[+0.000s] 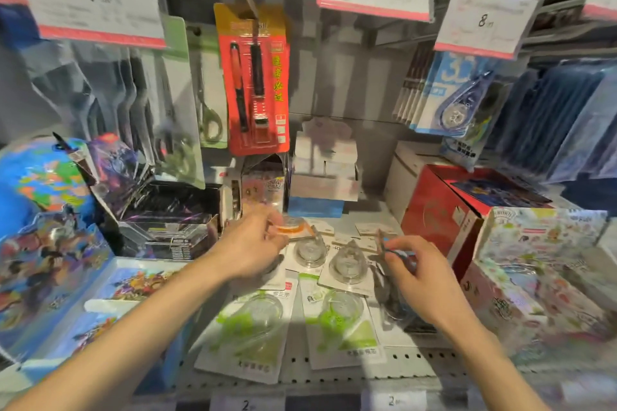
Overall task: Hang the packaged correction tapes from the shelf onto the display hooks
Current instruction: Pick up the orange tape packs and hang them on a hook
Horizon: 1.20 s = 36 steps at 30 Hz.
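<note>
Now the left hand pinches an orange pack, the right hand seemingly grips a dark pack, hooks above.

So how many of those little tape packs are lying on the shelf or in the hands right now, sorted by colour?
Green packs: 2, the left green pack and the right green pack
Clear white-card packs: 2, and
Orange pack in the left hand: 1
Dark pack in the right hand: 1
Total: 6; others may lie hidden beneath.
</note>
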Each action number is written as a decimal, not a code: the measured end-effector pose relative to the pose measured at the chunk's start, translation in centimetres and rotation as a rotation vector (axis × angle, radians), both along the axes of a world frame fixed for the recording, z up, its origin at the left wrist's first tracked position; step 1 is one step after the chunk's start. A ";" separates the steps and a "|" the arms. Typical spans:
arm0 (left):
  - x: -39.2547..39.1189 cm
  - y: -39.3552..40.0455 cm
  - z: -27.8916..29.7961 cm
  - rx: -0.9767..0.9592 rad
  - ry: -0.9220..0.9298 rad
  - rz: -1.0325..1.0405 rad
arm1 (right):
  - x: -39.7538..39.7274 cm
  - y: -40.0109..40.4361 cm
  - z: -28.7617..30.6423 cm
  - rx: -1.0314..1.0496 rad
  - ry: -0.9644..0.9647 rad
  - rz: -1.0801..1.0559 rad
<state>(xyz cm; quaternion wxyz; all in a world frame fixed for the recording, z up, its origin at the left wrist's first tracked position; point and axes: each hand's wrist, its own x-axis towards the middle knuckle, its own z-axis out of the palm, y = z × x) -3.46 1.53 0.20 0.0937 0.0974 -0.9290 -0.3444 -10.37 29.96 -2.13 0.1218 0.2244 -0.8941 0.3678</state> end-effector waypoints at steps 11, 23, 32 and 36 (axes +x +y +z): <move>-7.2 0.4 -3.1 -0.352 -0.270 0.030 | -0.8 1.6 -3.3 0.169 -0.093 -0.097; -8.0 -0.6 -4.2 -0.223 -0.076 -0.075 | -3.2 -1.4 -2.2 0.100 -0.047 0.132; -9.6 -1.3 -3.9 -0.322 -0.220 -0.021 | -4.0 -0.9 -2.0 0.180 -0.174 0.007; -9.3 -1.9 -3.5 -0.248 -0.125 -0.068 | -3.9 -1.0 -2.0 0.085 -0.260 0.028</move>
